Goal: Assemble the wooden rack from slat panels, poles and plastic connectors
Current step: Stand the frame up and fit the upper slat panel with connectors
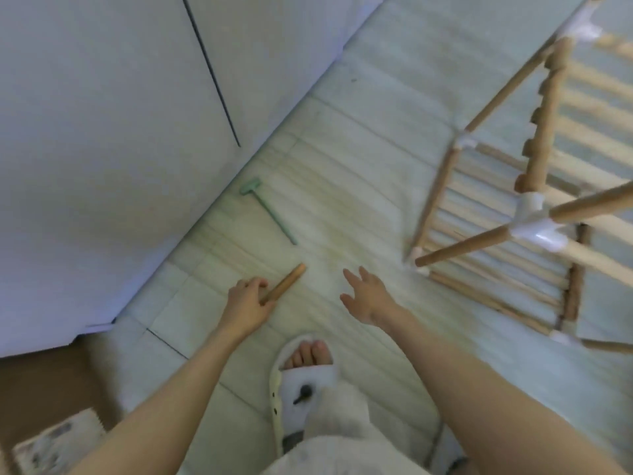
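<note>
With our left hand [247, 299] gripping the loose pole [283, 289] on the floor [342, 207] and our right hand [368, 296] open, we should seat it squarely in a rack [496, 214] connector [539, 234].

Short wooden pole [283, 283]: round, light brown, lying flat on pale floor, low centre-left, angled up to right; near end under fingers of left hand [247, 302].

Part-built rack [507, 214]: right side of view, standing on floor. Round wooden poles joined at corners by white plastic connectors [539, 231] (glossy, blurred). Slat panel [496, 262] of pale parallel slats at its base; second slatted panel higher, at far right.
</note>
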`<state>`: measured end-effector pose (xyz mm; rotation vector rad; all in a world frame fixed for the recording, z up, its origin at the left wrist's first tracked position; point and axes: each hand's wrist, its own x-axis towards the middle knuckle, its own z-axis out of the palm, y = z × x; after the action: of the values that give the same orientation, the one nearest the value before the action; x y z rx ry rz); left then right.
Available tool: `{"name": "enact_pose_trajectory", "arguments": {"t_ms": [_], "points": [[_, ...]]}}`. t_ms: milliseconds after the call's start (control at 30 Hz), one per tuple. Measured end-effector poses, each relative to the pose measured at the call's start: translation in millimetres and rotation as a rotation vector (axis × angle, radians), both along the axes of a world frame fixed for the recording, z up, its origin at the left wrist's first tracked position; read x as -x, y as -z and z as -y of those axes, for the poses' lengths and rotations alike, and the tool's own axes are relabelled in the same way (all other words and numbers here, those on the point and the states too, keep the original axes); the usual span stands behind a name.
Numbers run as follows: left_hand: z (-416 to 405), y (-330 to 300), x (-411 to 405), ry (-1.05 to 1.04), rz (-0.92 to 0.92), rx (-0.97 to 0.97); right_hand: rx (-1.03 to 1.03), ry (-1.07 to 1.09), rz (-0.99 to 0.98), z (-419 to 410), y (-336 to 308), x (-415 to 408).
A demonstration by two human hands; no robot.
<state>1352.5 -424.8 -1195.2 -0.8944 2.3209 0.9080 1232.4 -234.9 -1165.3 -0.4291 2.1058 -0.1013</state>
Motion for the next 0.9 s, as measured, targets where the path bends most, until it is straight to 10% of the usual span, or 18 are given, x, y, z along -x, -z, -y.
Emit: {"name": "enact_pose_trajectory", "arguments": {"t_ms": [300, 600, 900], "points": [[-3, 7, 25, 0.179, -0.014, 0.083, 0.013, 0.088, 0.146, 5, 7, -11], [-2, -159, 84, -0.108, -0.611, -0.237, 0.514, 0.586, 0.212, 17, -146, 24], [-61, -375, 73, -0.154, -1.275, -0.495, 0.905, 0.27, -0.391, -12, -331, -5]]}}
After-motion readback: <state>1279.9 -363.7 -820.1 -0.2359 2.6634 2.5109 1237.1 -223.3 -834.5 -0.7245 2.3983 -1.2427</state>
